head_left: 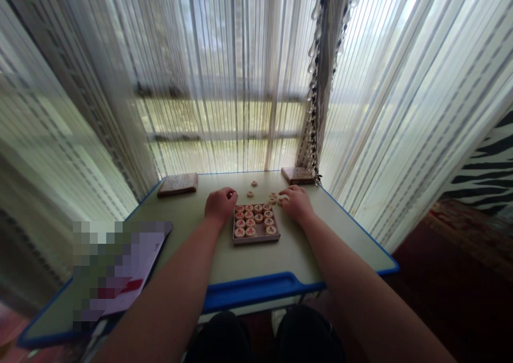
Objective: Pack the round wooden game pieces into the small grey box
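Observation:
A shallow box (256,240) of round wooden Chinese chess pieces (249,215) sits on the table between my hands. Its pieces carry red characters on the left and black ones on the right, with a gap in the lower middle. My left hand (220,205) is closed beside the box's upper left corner, fingers curled; whatever they may hold is hidden. Past the upper right corner, my right hand (297,202) has its fingers apart, close by a few loose pieces (272,199). Farther back lie a loose piece (250,194) and another piece (254,183).
A brown box (178,184) lies at the table's back left, and a similar box (297,175) at the back right. A partly pixelated flat item (152,245) rests on the left side. Blue edging (256,290) borders the table (340,245); string curtains (240,85) hang behind.

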Tool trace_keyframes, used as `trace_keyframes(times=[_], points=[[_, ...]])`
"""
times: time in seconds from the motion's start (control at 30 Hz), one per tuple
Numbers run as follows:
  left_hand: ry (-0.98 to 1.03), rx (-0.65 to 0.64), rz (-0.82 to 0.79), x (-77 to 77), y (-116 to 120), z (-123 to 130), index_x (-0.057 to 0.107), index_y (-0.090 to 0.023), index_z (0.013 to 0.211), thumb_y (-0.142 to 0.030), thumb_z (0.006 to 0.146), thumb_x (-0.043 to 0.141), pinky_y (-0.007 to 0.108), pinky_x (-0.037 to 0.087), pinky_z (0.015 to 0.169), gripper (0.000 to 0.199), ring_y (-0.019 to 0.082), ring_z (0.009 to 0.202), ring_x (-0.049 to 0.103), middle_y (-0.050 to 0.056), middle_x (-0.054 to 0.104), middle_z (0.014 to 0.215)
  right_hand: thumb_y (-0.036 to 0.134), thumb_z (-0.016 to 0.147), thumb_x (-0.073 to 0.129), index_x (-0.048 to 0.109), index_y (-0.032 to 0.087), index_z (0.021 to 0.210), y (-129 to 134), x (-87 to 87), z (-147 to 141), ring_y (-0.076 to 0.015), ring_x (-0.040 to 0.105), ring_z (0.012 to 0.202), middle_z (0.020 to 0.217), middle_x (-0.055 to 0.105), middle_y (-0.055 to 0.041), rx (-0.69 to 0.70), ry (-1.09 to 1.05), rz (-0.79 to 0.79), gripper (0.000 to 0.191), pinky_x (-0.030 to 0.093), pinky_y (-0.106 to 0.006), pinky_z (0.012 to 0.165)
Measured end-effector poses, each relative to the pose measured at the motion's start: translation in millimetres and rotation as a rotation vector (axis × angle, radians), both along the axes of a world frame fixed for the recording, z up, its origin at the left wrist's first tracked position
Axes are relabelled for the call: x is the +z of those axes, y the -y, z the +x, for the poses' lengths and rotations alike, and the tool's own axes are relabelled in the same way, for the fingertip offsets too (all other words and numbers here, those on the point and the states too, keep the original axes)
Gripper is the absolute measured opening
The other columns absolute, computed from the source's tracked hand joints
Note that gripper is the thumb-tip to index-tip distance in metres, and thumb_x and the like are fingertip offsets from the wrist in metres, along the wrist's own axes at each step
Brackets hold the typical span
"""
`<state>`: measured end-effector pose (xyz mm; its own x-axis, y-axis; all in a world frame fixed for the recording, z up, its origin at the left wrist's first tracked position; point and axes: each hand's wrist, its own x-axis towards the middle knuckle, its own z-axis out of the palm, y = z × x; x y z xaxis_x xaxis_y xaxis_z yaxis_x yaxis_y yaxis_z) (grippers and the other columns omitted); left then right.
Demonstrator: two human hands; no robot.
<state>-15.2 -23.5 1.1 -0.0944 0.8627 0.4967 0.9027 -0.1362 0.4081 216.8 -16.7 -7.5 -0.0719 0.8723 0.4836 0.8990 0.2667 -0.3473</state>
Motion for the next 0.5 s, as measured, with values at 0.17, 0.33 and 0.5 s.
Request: trace_keyframes(times=[0.17,0.33,0.5], points=[[0.013,0.005,-0.022,1.1,1.4,0.6,0.068,-0.021,0.084,-0.034,0.075,0.043,0.024,0.044,0.070,0.030,0.017,0.076,0.061,0.005,0.068,0.079,0.025,0.075,0.049,0.068,0.020,0.090,-1.4,-0.7,-0.4,-0.0179,0.052,0.092,0.092,0.063,-0.0060,0.040,0.072,-0.128,0.025,0.035,-0.028,0.087],[0.016,-0.013,-0.017,-0.4,-0.6,0.7,0.067,-0.021,0.083,-0.034,0.075,0.043,0.024,0.043,0.070,0.029,0.017,0.076,0.061,0.004,0.068,0.080,0.024,0.071,0.052,0.067,0.018,0.095,4.5,5.5,-0.3,-0.0187,0.056,0.084,0.089,0.066,-0.0076,0.095,0.124,-0.155,0.028,0.038,-0.027,0.080],[0.006,-0.025,0.014,-2.3,-2.1,-0.9,0.067,-0.021,0.082,-0.035,0.074,0.042,0.024,0.043,0.068,0.030,0.017,0.074,0.061,0.005,0.068,0.078,0.027,0.074,0.050,0.067,0.016,0.091,9.0,6.0,-0.3,-0.0185,0.056,0.082,0.086,0.065,-0.0089,0.113,0.136,-0.134,0.027,0.039,-0.026,0.077]])
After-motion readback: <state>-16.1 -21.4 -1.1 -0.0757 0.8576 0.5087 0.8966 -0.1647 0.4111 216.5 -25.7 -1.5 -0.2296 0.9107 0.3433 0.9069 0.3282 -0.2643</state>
